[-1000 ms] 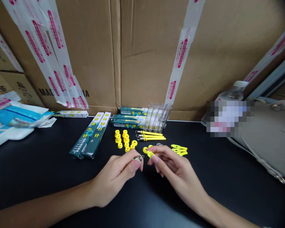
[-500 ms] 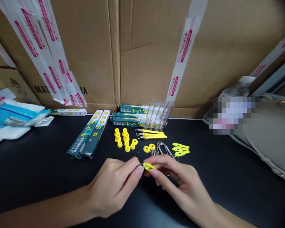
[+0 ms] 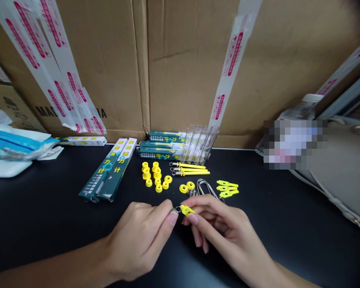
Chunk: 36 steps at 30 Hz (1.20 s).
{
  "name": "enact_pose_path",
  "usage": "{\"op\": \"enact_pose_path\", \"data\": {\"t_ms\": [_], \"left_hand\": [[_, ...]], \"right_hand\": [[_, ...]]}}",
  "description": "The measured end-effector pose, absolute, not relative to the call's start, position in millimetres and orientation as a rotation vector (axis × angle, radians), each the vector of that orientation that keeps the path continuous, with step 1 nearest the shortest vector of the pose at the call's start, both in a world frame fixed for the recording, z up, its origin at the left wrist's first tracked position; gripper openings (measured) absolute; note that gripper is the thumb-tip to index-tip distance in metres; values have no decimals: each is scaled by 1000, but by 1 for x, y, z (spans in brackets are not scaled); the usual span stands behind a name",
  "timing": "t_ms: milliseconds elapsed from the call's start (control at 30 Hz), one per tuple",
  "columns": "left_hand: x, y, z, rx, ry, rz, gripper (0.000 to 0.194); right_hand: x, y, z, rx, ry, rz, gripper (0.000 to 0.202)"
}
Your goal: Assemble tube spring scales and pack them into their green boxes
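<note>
My left hand [image 3: 144,240] is closed, with thumb and forefinger pinching a metal-ended piece whose small wire ring [image 3: 178,209] sticks out to the right. The rest of that piece is hidden in the fist. Between the thumb and forefinger of my right hand [image 3: 225,228] is a flat yellow plastic tag [image 3: 186,210] with holes. Its left end meets the ring; I cannot tell if they are linked. Just beyond my right fingers lie metal hooks [image 3: 208,187], small springs [image 3: 193,193] and yellow ring caps [image 3: 183,188]. Further right are three similar yellow tags [image 3: 227,189].
Yellow bushings [image 3: 147,173], yellow rods with metal ends [image 3: 192,172] and clear tubes [image 3: 199,146] stand or lie mid-table. Behind are printed green boxes [image 3: 160,153], with two more [image 3: 117,172] at left. Cardboard [image 3: 183,80] walls the back; a bottle [image 3: 307,110] and bag [image 3: 342,172] flank the right.
The view has shifted slightly. My hands have drawn a little apart, so the ring and tag show more. The lower fingers of my right hand have uncurled downward.
</note>
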<state>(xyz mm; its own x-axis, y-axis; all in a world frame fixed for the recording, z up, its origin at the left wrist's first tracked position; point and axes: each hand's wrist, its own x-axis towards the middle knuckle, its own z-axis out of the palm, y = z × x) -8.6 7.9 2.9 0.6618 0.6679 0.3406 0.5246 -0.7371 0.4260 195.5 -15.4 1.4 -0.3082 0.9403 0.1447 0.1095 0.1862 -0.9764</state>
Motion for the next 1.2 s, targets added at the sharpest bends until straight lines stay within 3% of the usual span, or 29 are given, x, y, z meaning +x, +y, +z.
{"op": "enact_pose_path", "data": {"t_ms": [667,1200], "left_hand": [[-5,9,3,2693,1068,793,17],[-6,6,7,2756,1103,922,22]], "right_hand": [[195,-15,-2,-1051,-1685,1298,23],[194,-12,-4,-1025,-1716,1213,17]]}}
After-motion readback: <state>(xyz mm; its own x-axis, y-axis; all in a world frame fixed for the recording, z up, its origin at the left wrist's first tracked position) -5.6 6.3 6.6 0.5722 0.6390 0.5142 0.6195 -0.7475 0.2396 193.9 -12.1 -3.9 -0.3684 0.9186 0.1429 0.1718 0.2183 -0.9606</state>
